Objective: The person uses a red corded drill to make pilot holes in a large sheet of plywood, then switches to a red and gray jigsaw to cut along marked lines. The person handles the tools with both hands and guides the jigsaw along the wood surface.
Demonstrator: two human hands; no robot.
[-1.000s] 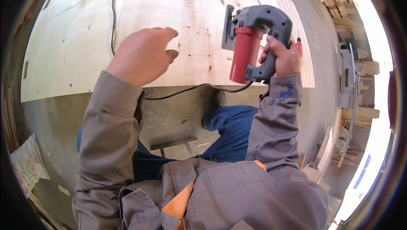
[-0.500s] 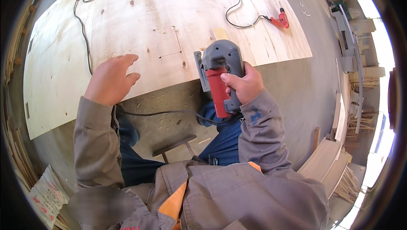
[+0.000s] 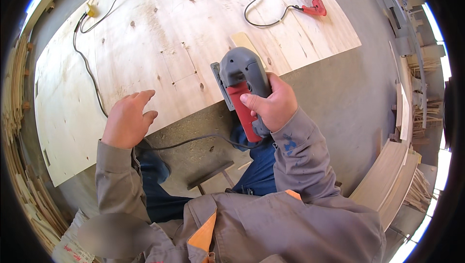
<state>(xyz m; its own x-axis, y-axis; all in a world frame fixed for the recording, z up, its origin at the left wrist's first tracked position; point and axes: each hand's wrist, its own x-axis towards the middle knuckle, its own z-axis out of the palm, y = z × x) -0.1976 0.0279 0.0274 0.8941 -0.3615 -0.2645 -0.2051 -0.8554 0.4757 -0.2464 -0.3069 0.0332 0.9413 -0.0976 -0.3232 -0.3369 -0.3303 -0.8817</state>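
A large plywood sheet [image 3: 145, 45] lies on the concrete floor in front of me. My right hand [image 3: 271, 105] grips the handle of a red and grey jigsaw [image 3: 242, 86], whose base plate rests on the sheet's near edge. Fingers spread, my left hand [image 3: 128, 120] presses flat on the plywood at that same edge, left of the saw. Pencil lines marking a rectangle [image 3: 181, 67] run across the wood between the two hands. The saw's black cord [image 3: 193, 139] trails over the floor below the sheet.
A red power drill [image 3: 315, 6] with a black cable lies at the sheet's far right. A small loose wood piece [image 3: 244, 42] lies just beyond the saw. Stacked boards and strips [image 3: 392, 176] stand at the right, more strips [image 3: 19, 166] along the left. Grey floor [image 3: 348, 93].
The view has swung so the sheet sits higher and farther. The jigsaw came down from the sheet's surface to its near edge, and my left hand shifted toward that edge.
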